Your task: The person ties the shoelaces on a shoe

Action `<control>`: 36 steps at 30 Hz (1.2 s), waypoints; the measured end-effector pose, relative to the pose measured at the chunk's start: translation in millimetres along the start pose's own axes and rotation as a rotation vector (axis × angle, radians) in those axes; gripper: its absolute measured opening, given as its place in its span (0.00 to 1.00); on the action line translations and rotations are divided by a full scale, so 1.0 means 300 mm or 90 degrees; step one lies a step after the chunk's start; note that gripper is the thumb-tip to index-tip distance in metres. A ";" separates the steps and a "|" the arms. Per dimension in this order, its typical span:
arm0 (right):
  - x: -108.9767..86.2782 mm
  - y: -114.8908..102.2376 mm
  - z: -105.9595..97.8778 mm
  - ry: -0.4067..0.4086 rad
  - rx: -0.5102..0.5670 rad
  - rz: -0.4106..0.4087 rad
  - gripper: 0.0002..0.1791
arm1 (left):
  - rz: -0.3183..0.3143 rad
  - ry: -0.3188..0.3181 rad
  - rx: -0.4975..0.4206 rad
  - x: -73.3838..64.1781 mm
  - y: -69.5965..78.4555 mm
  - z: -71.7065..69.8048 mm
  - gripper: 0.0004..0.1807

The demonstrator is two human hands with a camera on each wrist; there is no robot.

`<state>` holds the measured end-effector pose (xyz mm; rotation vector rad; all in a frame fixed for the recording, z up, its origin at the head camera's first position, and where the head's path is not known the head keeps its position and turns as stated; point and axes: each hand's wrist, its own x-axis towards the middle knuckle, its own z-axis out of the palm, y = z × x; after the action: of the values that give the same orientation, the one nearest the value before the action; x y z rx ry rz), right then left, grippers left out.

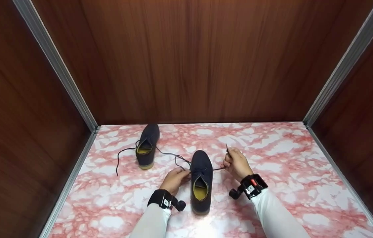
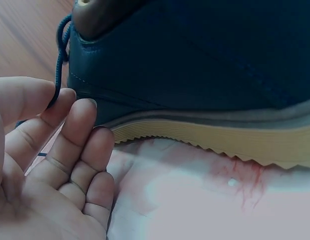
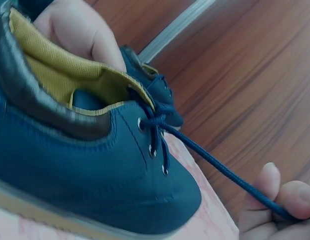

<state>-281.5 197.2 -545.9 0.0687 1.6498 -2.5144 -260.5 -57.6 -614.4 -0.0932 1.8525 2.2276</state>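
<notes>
A dark blue lace-up shoe [image 1: 201,161] with a yellow lining stands upright, toe pointing away from me. On its right side my right hand [image 1: 236,164] grips one shoelace [image 3: 214,161], which runs taut from the top eyelets; a short length of it sticks up above the fingers. My left hand [image 1: 172,181] is beside the shoe's left side and pinches the other lace [image 2: 59,70] between thumb and index finger, the remaining fingers loosely bent. In the right wrist view the laces cross in a knot [image 3: 157,119] at the top of the tongue.
The matching shoe [image 1: 149,135] stands farther back on the left. Its untied laces [image 1: 119,158] trail to both sides, one toward the nearer shoe. Both shoes are on a red-and-white marbled surface [image 1: 289,185], enclosed by brown wood-grain panels [image 1: 186,66] with grey metal corner strips.
</notes>
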 end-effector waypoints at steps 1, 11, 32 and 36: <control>-0.002 -0.005 -0.004 -0.012 -0.006 0.004 0.06 | -0.002 0.003 -0.003 0.001 0.003 0.003 0.07; -0.007 -0.022 -0.060 -0.186 -0.166 -0.031 0.24 | -0.023 0.033 0.017 0.002 0.068 0.027 0.10; -0.027 -0.085 -0.028 -0.106 -0.103 -0.023 0.14 | 0.089 0.037 -0.068 0.002 0.219 0.063 0.11; -0.031 -0.094 -0.041 -0.149 -0.176 -0.041 0.21 | 0.116 0.019 -0.096 -0.002 0.237 0.060 0.12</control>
<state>-276.6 220.2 -524.2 -0.2985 1.9010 -2.2082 -274.1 -52.0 -542.6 0.0161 1.7692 2.5005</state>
